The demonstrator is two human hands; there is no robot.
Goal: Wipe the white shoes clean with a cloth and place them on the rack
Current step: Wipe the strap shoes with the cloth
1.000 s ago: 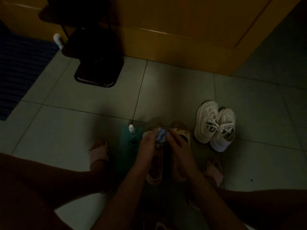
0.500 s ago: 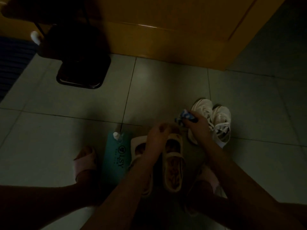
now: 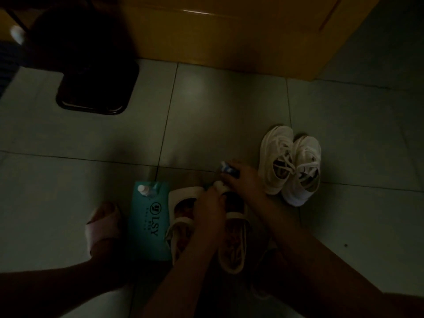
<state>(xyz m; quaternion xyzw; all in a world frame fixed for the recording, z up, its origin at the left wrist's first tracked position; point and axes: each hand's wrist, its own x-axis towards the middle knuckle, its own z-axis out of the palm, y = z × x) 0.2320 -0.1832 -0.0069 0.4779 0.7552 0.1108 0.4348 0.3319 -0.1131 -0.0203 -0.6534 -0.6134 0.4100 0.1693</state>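
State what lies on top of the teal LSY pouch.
What looks like a small clear bottle with a white cap lies on the teal pouch at its far end. The pouch's near end is in deep shadow, so anything there cannot be made out.

1. White lace sneakers [image 3: 278, 154]: 2, one pr.
2. White strap shoes [image 3: 183, 196]: 2, also one pr.
3. Cloth [image 3: 227, 168], blue/white: 1.
4. Teal pouch [image 3: 146, 228] w/ print: 1.
5. Small white-cap bottle [image 3: 142, 189]: 1.
6. Pink slippers [image 3: 101, 228] on feet: 1 plain to see; 2nd too dark to count.
7. Hands: 2, i.e. left hand [image 3: 207, 210] + right hand [image 3: 246, 180].
8. Dark stand [image 3: 98, 88]: 1.
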